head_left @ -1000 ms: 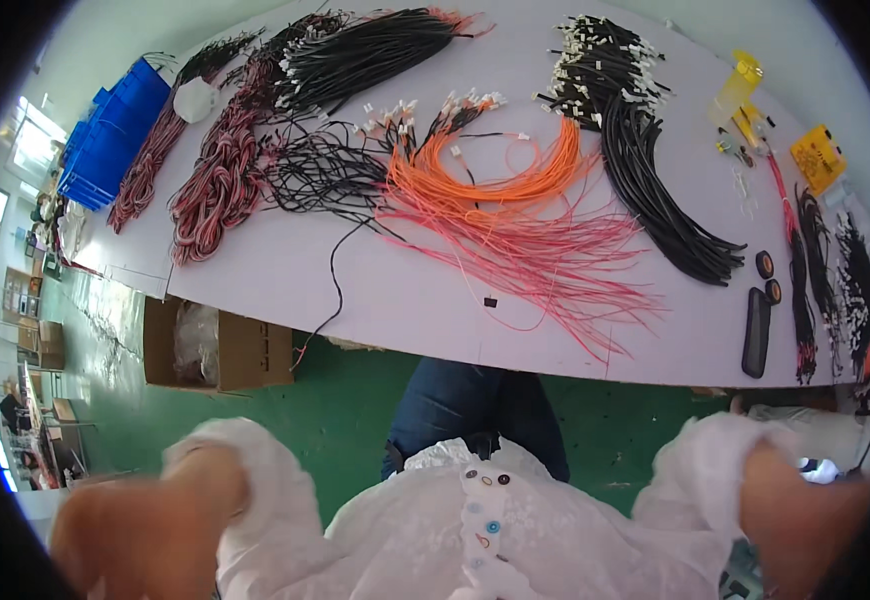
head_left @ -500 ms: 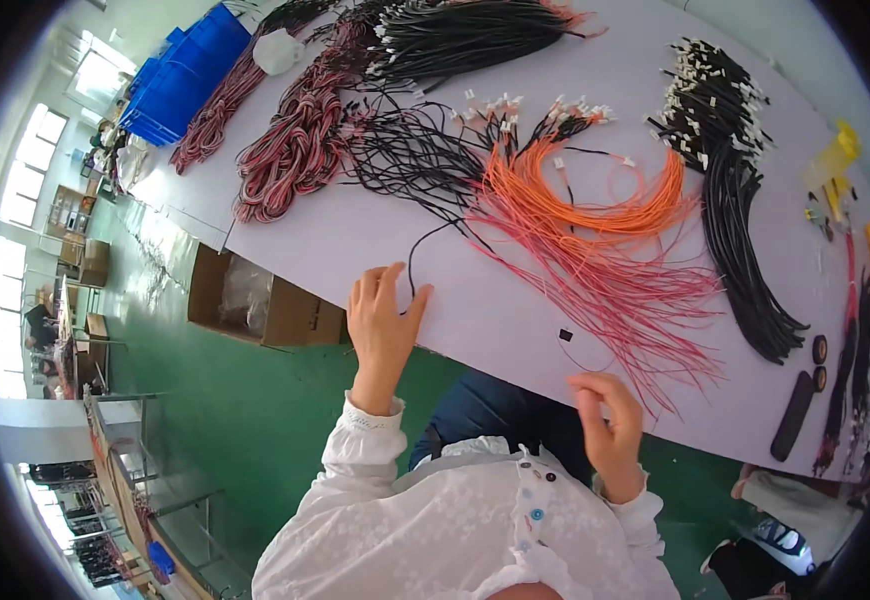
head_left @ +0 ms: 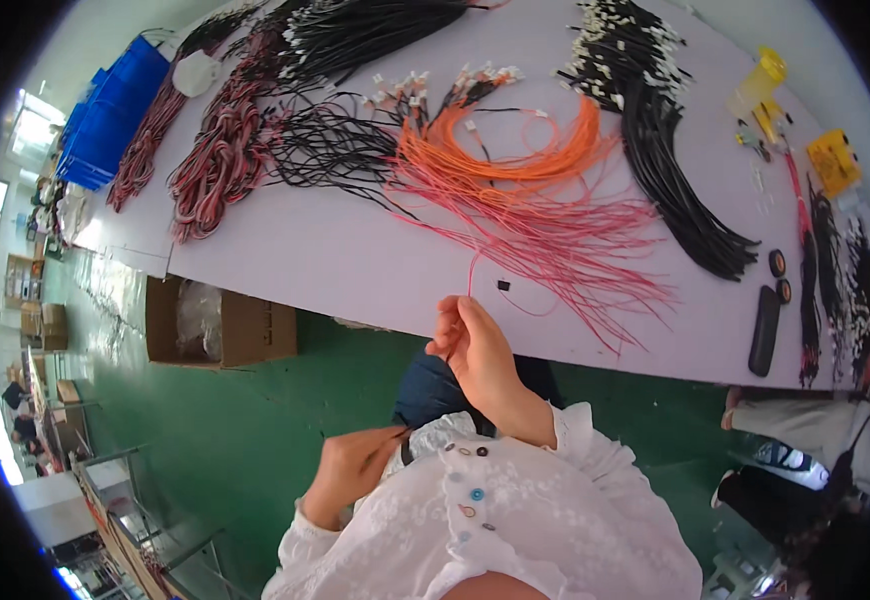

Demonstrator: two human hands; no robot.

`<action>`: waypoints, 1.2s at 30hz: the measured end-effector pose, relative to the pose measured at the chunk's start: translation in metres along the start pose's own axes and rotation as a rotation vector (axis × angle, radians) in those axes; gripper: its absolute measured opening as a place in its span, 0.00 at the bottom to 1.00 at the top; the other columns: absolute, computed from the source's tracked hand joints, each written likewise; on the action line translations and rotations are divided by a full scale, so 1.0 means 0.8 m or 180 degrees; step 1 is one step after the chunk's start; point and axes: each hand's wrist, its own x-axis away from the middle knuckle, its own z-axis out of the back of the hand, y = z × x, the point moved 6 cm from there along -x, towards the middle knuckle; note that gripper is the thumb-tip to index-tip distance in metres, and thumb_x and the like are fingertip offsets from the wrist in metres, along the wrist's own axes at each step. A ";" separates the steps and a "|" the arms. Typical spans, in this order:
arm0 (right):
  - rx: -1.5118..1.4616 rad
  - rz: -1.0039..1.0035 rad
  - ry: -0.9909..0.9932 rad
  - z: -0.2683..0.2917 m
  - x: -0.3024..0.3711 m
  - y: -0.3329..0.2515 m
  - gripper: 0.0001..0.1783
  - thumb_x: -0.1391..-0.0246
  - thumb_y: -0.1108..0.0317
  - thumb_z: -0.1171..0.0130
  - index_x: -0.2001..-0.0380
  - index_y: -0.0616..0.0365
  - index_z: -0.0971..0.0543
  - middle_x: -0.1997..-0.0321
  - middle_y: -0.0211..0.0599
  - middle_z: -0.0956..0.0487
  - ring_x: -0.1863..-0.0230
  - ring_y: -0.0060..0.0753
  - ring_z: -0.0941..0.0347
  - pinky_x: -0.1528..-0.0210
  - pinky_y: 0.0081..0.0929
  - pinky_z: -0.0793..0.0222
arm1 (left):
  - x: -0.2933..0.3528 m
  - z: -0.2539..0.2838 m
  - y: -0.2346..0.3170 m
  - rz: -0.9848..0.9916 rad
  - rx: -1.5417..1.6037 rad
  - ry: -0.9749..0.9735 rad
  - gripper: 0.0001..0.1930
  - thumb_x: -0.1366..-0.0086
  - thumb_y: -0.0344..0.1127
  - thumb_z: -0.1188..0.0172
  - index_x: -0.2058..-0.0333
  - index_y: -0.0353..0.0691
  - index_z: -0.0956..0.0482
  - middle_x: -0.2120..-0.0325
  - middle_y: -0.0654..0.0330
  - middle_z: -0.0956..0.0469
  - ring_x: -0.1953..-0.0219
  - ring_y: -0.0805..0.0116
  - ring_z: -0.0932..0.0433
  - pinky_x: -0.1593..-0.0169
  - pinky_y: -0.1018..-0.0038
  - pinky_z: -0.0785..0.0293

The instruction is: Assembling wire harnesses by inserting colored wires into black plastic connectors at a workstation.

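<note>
My right hand (head_left: 485, 362) is closed just off the table's front edge, with a thin pink wire (head_left: 471, 272) pinched between thumb and fingers. That wire runs back to a spread bundle of pink wires (head_left: 565, 250). Lower and to the left, my left hand (head_left: 351, 462) is closed near my waist; a short dark piece of black cable shows at its fingertips, the rest hidden. Behind the pink bundle lie orange wires (head_left: 525, 157) and a tangle of black cables (head_left: 330, 145) with white connectors. A small black square piece (head_left: 503, 286) rests beyond my right hand.
Black cables (head_left: 665, 185) with white ends lie to the right, near a dark elongated case (head_left: 764, 330) and black rolls (head_left: 778, 263). Red-black wire coils (head_left: 220, 170) and a blue bin (head_left: 113, 115) stand left. A cardboard box (head_left: 265, 330) is below the table edge.
My left hand has left the table and drawn back to my waist, the black cable end gone from the table. My right hand has moved left and now pinches a pink wire. The view has shifted.
</note>
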 end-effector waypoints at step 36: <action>0.1358 0.2196 0.2662 0.215 0.310 -0.154 0.15 0.28 0.57 0.54 0.65 0.55 0.27 0.81 0.17 0.45 0.82 0.10 0.55 0.79 0.15 0.57 | 0.044 -0.070 -0.229 0.1106 -0.0017 -0.0852 0.10 0.33 0.35 0.39 0.66 0.34 0.15 0.86 0.69 0.33 0.81 0.82 0.39 0.77 0.78 0.44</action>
